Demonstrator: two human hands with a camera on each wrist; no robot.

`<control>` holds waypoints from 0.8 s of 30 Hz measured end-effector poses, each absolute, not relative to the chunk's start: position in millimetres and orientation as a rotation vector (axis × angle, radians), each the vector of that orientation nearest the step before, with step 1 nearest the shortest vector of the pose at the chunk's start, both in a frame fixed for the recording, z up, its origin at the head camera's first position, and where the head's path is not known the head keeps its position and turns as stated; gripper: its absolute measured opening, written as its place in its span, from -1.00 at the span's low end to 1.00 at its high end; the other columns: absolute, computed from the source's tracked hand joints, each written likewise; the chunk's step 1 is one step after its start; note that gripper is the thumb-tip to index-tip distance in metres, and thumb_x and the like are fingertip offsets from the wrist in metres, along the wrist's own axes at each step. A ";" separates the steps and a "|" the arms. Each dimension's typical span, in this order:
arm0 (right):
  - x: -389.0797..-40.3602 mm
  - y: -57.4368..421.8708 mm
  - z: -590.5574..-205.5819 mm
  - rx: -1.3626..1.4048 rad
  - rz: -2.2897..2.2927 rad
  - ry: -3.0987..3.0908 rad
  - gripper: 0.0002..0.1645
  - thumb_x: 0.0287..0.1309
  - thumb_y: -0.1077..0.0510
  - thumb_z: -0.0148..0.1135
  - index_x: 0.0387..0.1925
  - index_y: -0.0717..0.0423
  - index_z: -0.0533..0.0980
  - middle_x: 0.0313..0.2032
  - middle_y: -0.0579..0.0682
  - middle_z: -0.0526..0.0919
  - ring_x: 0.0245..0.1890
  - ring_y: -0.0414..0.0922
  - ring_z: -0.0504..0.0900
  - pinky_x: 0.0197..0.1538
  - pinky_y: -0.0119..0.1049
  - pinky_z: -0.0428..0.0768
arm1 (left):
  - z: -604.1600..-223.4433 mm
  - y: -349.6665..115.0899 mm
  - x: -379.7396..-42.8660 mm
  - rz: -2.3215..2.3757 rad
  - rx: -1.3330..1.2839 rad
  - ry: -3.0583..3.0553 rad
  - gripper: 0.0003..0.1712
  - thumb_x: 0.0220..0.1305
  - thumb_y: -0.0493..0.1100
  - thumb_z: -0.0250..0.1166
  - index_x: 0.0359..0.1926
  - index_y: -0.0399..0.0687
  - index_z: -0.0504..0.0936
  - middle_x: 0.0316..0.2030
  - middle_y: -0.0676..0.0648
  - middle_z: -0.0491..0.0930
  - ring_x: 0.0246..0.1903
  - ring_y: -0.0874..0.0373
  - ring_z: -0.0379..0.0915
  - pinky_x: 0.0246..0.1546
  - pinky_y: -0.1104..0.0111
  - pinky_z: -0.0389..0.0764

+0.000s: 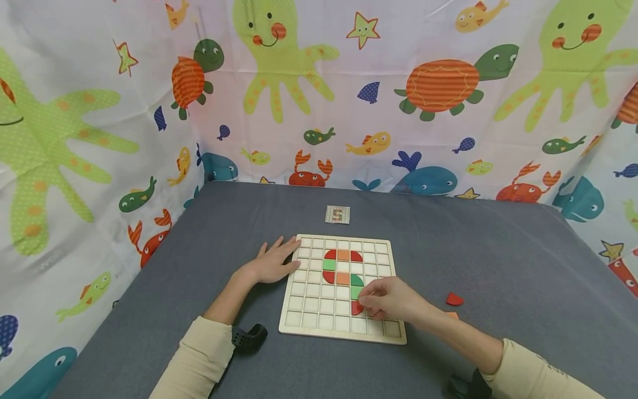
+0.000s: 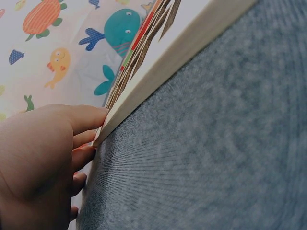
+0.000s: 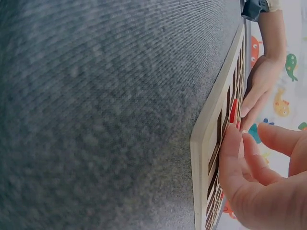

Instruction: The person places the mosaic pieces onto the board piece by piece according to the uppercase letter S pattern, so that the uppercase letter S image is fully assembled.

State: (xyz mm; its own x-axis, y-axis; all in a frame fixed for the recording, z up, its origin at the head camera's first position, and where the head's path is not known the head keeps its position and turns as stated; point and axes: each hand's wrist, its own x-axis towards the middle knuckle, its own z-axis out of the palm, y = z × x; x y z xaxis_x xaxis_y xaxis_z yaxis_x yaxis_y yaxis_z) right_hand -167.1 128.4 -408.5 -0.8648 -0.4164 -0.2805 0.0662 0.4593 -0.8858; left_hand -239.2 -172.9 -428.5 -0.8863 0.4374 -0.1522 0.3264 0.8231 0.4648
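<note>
A square wooden grid board (image 1: 319,320) lies on the grey table. Set in its cells are red quarter-round pieces (image 1: 330,254), orange squares (image 1: 343,279), light green squares (image 1: 329,264) and a dark green quarter-round piece (image 1: 356,280). My left hand (image 1: 273,262) rests along the board's left edge, fingers extended with the tips at the rim. Over the lower right cells, my right hand (image 1: 391,299) touches a red quarter-round piece (image 1: 356,308) seated in a cell. In the right wrist view its thumb (image 3: 232,143) meets that piece, apart from the raised index finger.
Behind the board lies a small pattern card (image 1: 337,214) showing an S-like figure. To the right are a loose red piece (image 1: 454,299) and an orange piece (image 1: 452,315), partly hidden by the right forearm. A curtain (image 1: 319,111) printed with sea animals surrounds the table.
</note>
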 end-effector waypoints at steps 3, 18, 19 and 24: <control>-167.7 129.5 -408.5 -0.284 -1.404 2.236 -0.77 0.20 0.14 0.29 -0.21 0.25 0.60 -0.43 0.01 0.61 -0.46 -0.12 0.57 -0.37 -0.25 0.60 | -429.0 -172.9 -239.1 0.634 0.587 2.757 -0.28 0.44 0.03 0.02 0.48 -0.14 0.03 0.45 -0.18 -0.06 0.42 -0.20 -0.34 0.28 -0.19 -0.35; -183.9 157.7 -397.4 -0.213 -1.487 2.090 -0.46 0.34 -0.05 0.09 0.09 0.33 0.48 -0.27 0.10 0.62 -0.34 -0.06 0.61 -0.23 -0.22 0.59 | -428.8 -172.6 -238.6 0.636 0.591 2.754 -0.28 0.45 0.03 0.01 0.48 -0.14 0.02 0.45 -0.18 -0.06 0.42 -0.20 -0.35 0.28 -0.18 -0.36; -185.7 161.5 -396.4 -0.203 -1.502 2.064 -0.42 0.36 -0.08 0.06 0.12 0.35 0.45 -0.25 0.11 0.61 -0.32 -0.06 0.62 -0.21 -0.22 0.59 | -428.6 -172.6 -238.6 0.635 0.591 2.753 -0.28 0.45 0.03 0.01 0.48 -0.14 0.02 0.45 -0.18 -0.06 0.42 -0.19 -0.35 0.28 -0.18 -0.36; -192.3 178.0 -391.3 -0.129 -1.546 2.009 -0.22 0.35 -0.25 -0.03 0.18 0.38 0.38 -0.19 0.15 0.60 -0.25 -0.04 0.64 -0.15 -0.22 0.60 | -429.6 -173.3 -239.3 0.634 0.590 2.752 -0.28 0.45 0.02 0.01 0.48 -0.15 0.02 0.45 -0.19 -0.06 0.42 -0.21 -0.34 0.28 -0.19 -0.35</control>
State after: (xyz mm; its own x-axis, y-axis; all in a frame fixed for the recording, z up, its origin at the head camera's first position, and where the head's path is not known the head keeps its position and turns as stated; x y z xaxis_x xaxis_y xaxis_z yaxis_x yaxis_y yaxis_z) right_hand -192.3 178.0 -391.3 -0.8187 -0.4191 -0.3926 0.2720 0.3191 -0.9078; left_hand -239.3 -173.3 -429.6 -0.8850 0.4396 -0.1532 0.3282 0.8226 0.4644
